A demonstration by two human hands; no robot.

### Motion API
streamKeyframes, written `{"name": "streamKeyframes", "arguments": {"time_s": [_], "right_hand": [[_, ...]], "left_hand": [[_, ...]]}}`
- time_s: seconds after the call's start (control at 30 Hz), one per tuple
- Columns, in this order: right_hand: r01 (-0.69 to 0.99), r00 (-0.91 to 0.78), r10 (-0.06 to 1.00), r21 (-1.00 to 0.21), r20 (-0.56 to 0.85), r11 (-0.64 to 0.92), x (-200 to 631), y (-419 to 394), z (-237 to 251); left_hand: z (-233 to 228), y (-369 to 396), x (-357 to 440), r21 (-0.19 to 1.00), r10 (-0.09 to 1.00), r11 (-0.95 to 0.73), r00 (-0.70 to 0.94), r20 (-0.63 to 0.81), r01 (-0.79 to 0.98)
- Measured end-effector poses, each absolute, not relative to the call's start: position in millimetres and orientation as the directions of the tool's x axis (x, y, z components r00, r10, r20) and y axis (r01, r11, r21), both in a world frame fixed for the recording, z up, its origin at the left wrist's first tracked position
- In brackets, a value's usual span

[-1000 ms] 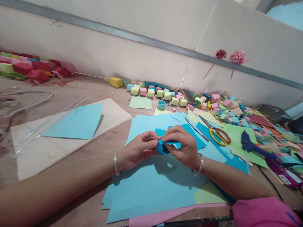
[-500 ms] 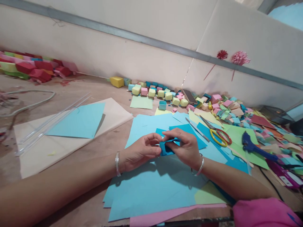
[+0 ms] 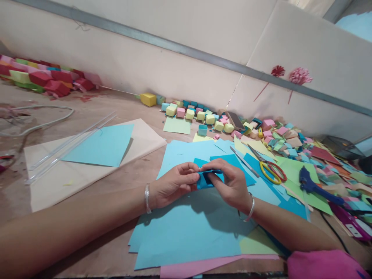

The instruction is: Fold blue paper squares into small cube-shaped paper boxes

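Observation:
Both hands meet over a spread of light blue paper sheets (image 3: 188, 228) on the brown table (image 3: 116, 252). My left hand (image 3: 174, 184) and my right hand (image 3: 229, 184) pinch a small, partly folded blue paper box (image 3: 207, 179) between their fingertips, just above the sheets. Each wrist wears a silver bangle. The box's far side is hidden by my right fingers.
Yellow-handled scissors (image 3: 269, 168) and a blue glue gun (image 3: 315, 186) lie to the right. Several small coloured paper boxes (image 3: 203, 114) line the back wall, with a heap of scraps (image 3: 290, 141) at right. A blue sheet (image 3: 100, 145) on beige paper and clear sticks (image 3: 69, 141) lie left.
My fingers have shifted on the blue paper box, pressing and folding it; the hands stay in about the same place. The view has drifted slightly.

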State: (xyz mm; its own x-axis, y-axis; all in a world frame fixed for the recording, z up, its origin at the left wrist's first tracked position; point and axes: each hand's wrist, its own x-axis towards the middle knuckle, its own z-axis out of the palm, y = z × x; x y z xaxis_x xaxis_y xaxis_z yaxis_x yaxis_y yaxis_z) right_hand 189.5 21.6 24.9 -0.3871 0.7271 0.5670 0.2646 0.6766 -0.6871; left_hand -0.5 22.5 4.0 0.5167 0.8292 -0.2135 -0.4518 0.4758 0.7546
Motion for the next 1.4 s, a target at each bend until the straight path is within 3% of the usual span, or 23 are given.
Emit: {"name": "streamKeyframes", "arguments": {"time_s": [0.6, 0.83, 1.07, 1.23, 1.4], "right_hand": [[0.283, -0.425, 0.748, -0.710, 0.510, 0.645, 189, 17, 24], [0.470, -0.303, 0.825, -0.678, 0.477, 0.565, 190, 24, 25], [0.213, -0.167, 0.933, -0.913, 0.318, 0.349, 187, 29, 22], [0.136, -0.184, 0.955, -0.956, 0.233, 0.260, 187, 32, 26], [0.110, -0.164, 0.935, -0.936, 0.315, 0.335, 186, 32, 23]], "left_hand": [[1, 26, -4, 0.741, 0.803, 0.514, 0.546, -0.240, -0.431], [4, 27, -3, 0.762, 0.835, 0.463, 0.510, -0.205, -0.453], [0, 30, -3, 0.758, 0.854, 0.422, 0.500, -0.148, -0.497], [-1, 32, -4, 0.741, 0.851, 0.436, 0.502, -0.154, -0.511], [-1, 32, -4, 0.738, 0.853, 0.437, 0.497, -0.159, -0.514]]}}
